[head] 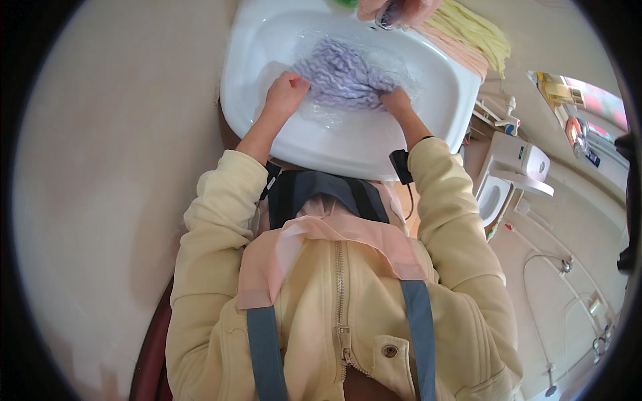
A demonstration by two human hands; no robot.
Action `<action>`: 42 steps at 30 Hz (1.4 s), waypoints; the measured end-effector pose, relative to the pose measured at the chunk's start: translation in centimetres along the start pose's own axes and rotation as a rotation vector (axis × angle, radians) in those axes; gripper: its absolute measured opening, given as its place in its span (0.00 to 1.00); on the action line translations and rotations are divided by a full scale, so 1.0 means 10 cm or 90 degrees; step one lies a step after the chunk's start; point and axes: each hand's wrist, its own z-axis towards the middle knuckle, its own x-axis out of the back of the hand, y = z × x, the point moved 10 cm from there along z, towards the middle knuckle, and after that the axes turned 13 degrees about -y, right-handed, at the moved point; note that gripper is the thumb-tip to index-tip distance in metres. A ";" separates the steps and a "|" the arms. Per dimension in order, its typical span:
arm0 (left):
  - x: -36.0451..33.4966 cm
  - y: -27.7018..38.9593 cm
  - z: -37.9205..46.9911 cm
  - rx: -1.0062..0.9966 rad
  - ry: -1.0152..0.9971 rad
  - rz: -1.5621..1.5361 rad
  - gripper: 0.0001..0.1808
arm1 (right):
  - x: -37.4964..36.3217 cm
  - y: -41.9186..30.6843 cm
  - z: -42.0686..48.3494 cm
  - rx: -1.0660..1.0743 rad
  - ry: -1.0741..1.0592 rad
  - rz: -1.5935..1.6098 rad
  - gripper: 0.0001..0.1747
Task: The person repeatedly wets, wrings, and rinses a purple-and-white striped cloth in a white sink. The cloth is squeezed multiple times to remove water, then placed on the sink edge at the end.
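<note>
A wet lilac cloth [341, 75] with a wavy, ribbed texture lies spread in water inside a white washbasin [246, 50]. My left hand [288, 93] grips the cloth's left edge, with the fingers curled and the thumb on top. On the opposite side, my right hand [397, 102] holds a bunched part of the cloth; its fingertips are hidden in the folds. Bubbles and ripples surround the cloth. Just beyond it, at the back of the basin, is a metal tap [389, 16] with pink fabric [370, 8] around it.
A peach cloth [459, 54] and a yellow cloth [469, 32] hang over the basin's back right edge. A green item [346, 2] is partly cut off at the top. To the right are a white toilet [494, 195], wall pipes and a shower hose [534, 311]. A wall [100, 175] stands close on the left.
</note>
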 end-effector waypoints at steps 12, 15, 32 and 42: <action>0.15 0.77 -0.10 -0.159 -0.065 0.021 0.20 | 1.72 -1.34 -1.76 0.360 -0.032 0.255 0.19; 0.22 0.97 -0.16 -0.198 -0.070 0.020 0.19 | 2.08 -1.45 -2.10 0.380 0.034 0.205 0.14; -0.02 1.28 -0.39 -0.259 -0.236 -0.012 0.23 | 2.79 -1.44 -2.79 0.382 0.313 -0.050 0.15; -0.32 2.04 -0.64 -0.433 -0.112 0.055 0.54 | 2.85 -1.81 -3.12 0.488 0.155 0.091 0.13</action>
